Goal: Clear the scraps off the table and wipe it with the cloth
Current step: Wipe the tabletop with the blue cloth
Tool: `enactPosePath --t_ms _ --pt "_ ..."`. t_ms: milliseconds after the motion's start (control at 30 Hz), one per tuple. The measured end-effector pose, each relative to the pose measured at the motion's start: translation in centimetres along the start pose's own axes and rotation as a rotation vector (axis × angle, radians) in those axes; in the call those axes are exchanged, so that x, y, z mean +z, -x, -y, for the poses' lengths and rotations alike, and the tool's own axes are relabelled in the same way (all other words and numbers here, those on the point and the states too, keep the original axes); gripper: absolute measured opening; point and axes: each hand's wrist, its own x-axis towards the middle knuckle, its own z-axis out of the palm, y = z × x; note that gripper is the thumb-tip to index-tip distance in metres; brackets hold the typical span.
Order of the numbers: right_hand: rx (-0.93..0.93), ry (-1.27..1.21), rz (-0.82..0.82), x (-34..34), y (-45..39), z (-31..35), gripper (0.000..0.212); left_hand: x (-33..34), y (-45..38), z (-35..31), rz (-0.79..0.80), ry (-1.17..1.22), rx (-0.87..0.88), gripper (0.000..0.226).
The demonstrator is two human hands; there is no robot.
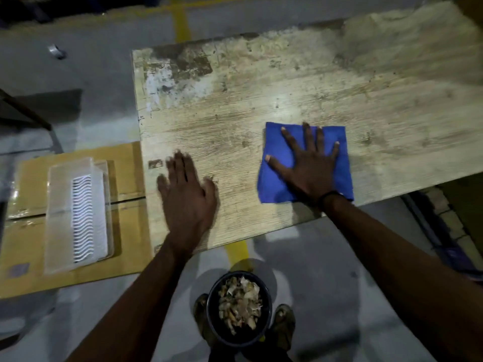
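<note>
The right hand (309,167) lies flat on the blue cloth (304,163), fingers spread wide; the cloth sits under the palm near the table's (261,100) front edge. The left hand (187,197), blurred, is over bare tabletop with straight fingers, holding nothing. The scraps (239,301) fill a dark bowl (217,327) on the floor.

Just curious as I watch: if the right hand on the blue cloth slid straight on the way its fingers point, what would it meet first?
Probably nothing: ahead of the right hand and cloth lies only bare, stained table up to its far edge.
</note>
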Motion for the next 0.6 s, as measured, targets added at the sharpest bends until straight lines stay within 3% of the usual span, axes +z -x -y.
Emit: enactPosePath --t_ms 67,233,367,467,600 --pt "-0.092 0.023 -0.034 0.7 0.8 2.3 0.087 0.6 -0.8 -1.9 0.025 0.009 0.035 0.078" --pt "-0.270 0.044 0.025 0.0 5.3 -1.9 0.087 1.8 -3.8 -5.3 0.020 0.022 0.011 0.080" --pt "-0.121 0.021 0.029 -1.3 1.8 -7.1 0.084 1.7 -3.3 -5.9 -0.019 0.027 -0.010 0.076" --pt "0.003 -0.017 0.006 -1.3 -1.8 -6.2 0.084 1.5 -3.4 -6.3 -0.034 0.051 -0.032 0.075" --pt "-0.117 -0.007 -0.032 0.4 -2.0 -1.4 0.086 1.6 -3.7 -6.3 -0.047 0.018 -0.025 0.075"
